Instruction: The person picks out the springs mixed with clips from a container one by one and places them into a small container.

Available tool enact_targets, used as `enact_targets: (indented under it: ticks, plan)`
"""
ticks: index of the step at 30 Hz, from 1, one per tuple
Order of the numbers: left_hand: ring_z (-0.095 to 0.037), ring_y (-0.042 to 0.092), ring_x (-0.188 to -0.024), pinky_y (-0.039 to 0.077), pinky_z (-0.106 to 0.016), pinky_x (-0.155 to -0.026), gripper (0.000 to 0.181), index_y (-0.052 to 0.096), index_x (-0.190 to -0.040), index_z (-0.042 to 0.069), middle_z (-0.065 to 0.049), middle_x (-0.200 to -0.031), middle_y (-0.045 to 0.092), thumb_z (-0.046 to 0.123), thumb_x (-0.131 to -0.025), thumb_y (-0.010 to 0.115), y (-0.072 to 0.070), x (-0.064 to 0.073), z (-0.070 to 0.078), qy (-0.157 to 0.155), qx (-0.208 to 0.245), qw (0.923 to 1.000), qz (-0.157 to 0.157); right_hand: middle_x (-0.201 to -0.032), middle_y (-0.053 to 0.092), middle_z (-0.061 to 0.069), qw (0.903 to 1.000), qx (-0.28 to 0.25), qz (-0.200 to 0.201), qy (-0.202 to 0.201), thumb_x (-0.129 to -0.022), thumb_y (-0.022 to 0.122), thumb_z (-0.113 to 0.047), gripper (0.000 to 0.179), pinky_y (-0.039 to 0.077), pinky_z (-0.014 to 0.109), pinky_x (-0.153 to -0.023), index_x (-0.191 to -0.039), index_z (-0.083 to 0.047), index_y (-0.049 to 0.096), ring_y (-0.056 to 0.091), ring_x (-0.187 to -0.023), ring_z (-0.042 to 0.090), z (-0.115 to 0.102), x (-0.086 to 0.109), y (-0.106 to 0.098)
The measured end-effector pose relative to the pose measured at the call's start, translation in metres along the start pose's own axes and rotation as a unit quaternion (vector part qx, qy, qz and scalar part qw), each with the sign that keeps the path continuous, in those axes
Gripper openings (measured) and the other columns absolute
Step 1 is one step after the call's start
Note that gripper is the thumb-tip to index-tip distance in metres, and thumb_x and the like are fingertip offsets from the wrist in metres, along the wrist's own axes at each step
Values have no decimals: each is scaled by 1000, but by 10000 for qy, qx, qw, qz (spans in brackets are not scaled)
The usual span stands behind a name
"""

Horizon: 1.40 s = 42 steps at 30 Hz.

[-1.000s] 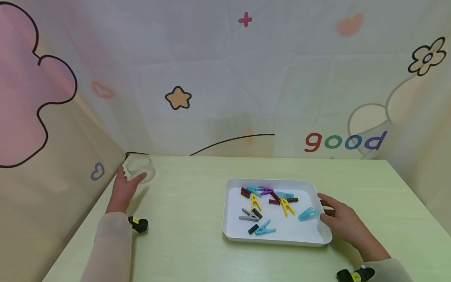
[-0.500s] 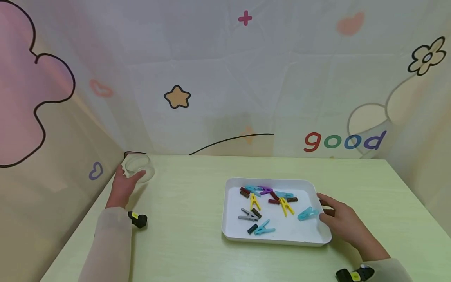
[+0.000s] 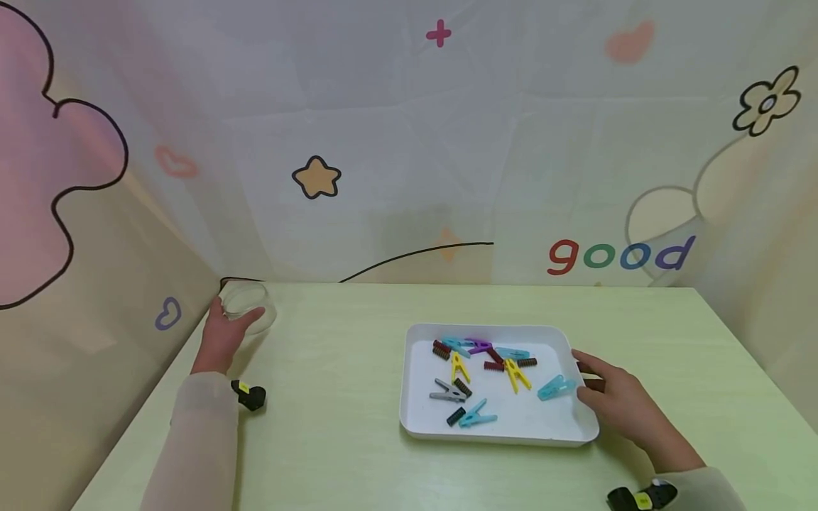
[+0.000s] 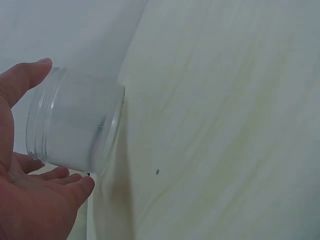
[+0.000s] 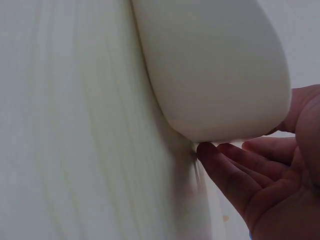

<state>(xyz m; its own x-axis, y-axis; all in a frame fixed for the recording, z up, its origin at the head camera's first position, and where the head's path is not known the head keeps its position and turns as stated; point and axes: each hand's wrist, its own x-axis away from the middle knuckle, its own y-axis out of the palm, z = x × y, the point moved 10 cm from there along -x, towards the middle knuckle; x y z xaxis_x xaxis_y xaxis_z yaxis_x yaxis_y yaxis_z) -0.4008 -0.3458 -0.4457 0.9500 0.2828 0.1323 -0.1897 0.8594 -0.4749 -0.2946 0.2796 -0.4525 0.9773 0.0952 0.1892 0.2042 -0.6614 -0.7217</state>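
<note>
By the left hand [image 3: 220, 342], a clear cylindrical jar [image 4: 77, 120] is gripped upright at the far left of the surface [image 3: 326, 390]; by the right hand [image 3: 623, 401], a white rectangular tray [image 3: 533, 419] is pinched at its right end, long axis crosswise, well right of the jar.

A person's left hand [image 3: 222, 337] grips a clear jar [image 3: 246, 299] at the far left corner of a pale table [image 3: 332, 397]. The right hand [image 3: 621, 399] holds the right edge of a white tray [image 3: 530, 417] of colored clothespins [image 3: 557, 387] and dark coils [image 3: 456, 416].
</note>
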Motion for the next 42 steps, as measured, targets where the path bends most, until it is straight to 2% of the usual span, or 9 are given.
enact_targets:
  ticks: [8,16,25,34,42]
  plan:
    - [-32,-4,-140,11,-53,-113,115,-20,-143,15,-9,-152,-13,55,-75,64,-1,-6,-1,-2,-13,10000,77,-140,37,22,10000,-30,-16,72,-88,52,-17,62,51,43,-85,-144,-10,25,48,-118,42,2,-1,1]
    - [-33,2,-140,14,-51,-113,117,-16,-144,15,-14,-153,-7,52,-73,68,-2,-10,0,10,110,9997,212,-140,37,23,9999,-58,-44,149,-89,52,-18,62,51,43,-85,-144,-11,24,47,-118,42,5,-1,2]
    - [-33,4,-140,15,-50,-113,114,-14,-144,15,-16,-152,-6,48,-74,69,-2,-15,-2,-39,137,9995,271,-140,37,23,9998,-78,-37,165,-89,53,-18,62,51,43,-86,-144,-11,24,48,-117,41,4,0,2]
    - [-32,6,-140,15,-49,-113,111,-10,-145,14,-11,-154,-3,48,-74,69,-1,-17,-3,-93,161,9993,338,-141,36,23,9997,-106,-45,214,-89,53,-18,63,51,43,-85,-144,-12,24,47,-118,42,5,0,2]
    - [-30,8,-141,17,-47,-113,110,-12,-144,14,-11,-154,-2,45,-76,68,1,-19,-4,-37,326,9992,218,-140,38,23,9999,-109,-4,131,-89,52,-17,61,52,42,-85,-144,-11,25,49,-117,41,5,-1,1]
